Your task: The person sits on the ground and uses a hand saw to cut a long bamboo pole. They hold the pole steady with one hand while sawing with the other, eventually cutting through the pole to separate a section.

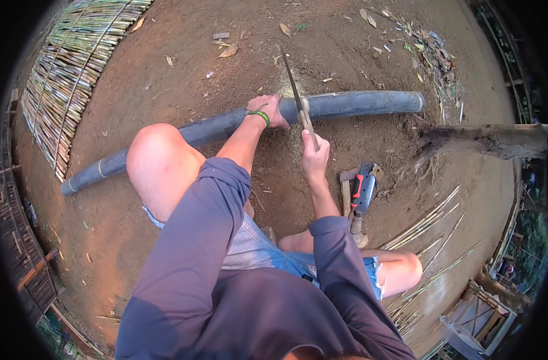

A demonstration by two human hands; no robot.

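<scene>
Saw (291, 78) across pole (364, 104)
I see the left hand (268, 110) clasping the pole, likely steadying it; the right hand (315, 159) grips the saw's handle.

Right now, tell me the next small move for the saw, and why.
Probably one light stroke with the saw: the right hand grips its handle, the blade lies across the pole by a pale band, and the left hand holds the pole.

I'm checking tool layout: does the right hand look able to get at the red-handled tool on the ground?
Probably not while the right hand grips the saw; otherwise, nothing seems to lie between it and the red-handled tool.
</scene>
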